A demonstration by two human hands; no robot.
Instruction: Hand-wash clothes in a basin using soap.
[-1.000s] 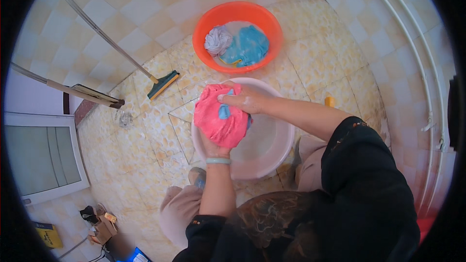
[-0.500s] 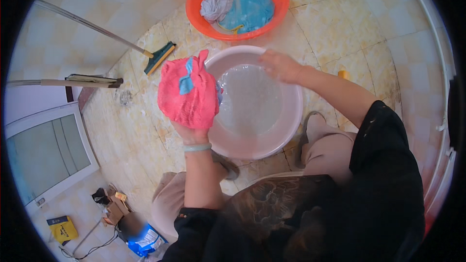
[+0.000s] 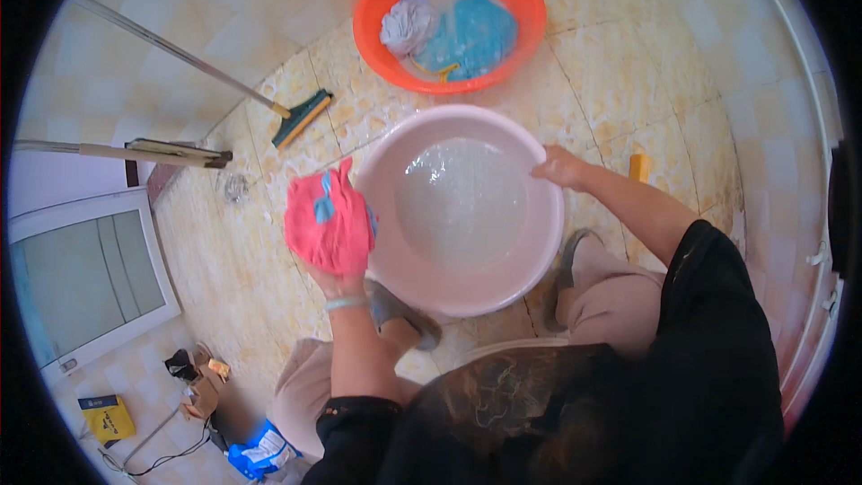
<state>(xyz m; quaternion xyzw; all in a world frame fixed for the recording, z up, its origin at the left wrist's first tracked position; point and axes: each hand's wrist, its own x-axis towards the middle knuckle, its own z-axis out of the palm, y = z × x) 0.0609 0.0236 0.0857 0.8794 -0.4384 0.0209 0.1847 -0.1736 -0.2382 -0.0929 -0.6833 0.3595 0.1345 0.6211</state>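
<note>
A bunched pink cloth with light blue patches (image 3: 332, 233) rests on my left hand (image 3: 338, 284), just off the left side of a pale pink basin (image 3: 541, 242). Its folds cover most of that hand's fingers. My right hand (image 3: 561, 168) is closed on the basin's right rim, its thumb and fingers over the edge. Cloudy water (image 3: 462, 207) stands in the basin, which sits on the floor between my feet.
Beyond stands an orange basin (image 3: 377, 49) holding a blue cloth (image 3: 480, 31) and a pale grey cloth (image 3: 410, 25) in water. A long-handled floor brush (image 3: 303, 119) leans at left. A yellow block (image 3: 639, 168) lies right. Bags and cables (image 3: 206, 436) are at lower left.
My left hand has moved left with the pink cloth, clear of the basin's rim. My right hand has gone from above the far rim to the right rim and gripped it.
</note>
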